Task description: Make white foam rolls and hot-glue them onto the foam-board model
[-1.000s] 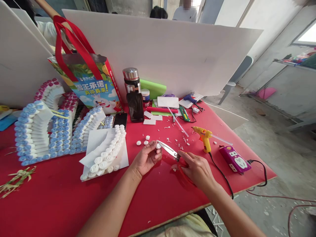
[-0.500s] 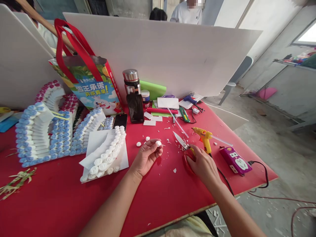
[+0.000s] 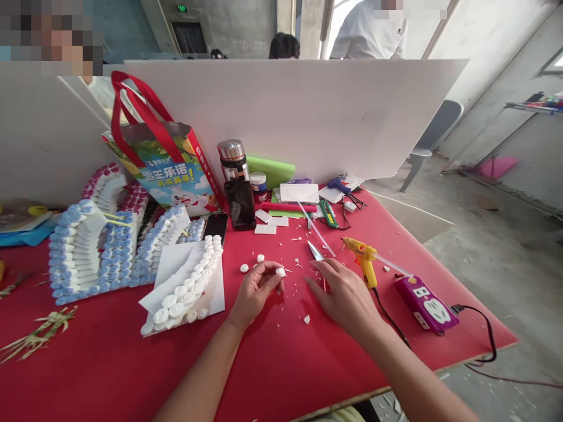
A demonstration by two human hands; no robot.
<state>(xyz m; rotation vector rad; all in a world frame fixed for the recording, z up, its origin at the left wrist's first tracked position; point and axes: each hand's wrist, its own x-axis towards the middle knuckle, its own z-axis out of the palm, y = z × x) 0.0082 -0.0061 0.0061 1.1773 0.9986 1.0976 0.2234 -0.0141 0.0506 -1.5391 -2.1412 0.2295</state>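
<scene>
My left hand (image 3: 257, 291) is closed, pinching a small white rosette (image 3: 280, 272) between thumb and fingertips. My right hand (image 3: 345, 293) hovers with thumb and fingers apart above a pair of scissors (image 3: 315, 251). Only the blades and a bit of red handle show; the hand covers the rest. Two loose white rosettes, one of them the nearer white roll (image 3: 244, 268), lie past my left hand. To the left, a white board (image 3: 165, 258) carries a curved double row of white rosettes (image 3: 193, 287).
A yellow glue gun (image 3: 363, 255) and a purple power strip (image 3: 426, 305) with its cord are at the right. Blue-and-white rosette pieces (image 3: 74, 252), a shopping bag (image 3: 176, 181), a steel flask (image 3: 233, 158) and a green cutter (image 3: 328, 214) stand or lie farther back. White scraps dot the red table (image 3: 264, 363).
My right hand has let go of the scissors, its fingers spreading over them. My left hand still holds the rosette. The head view has tilted up slightly.
</scene>
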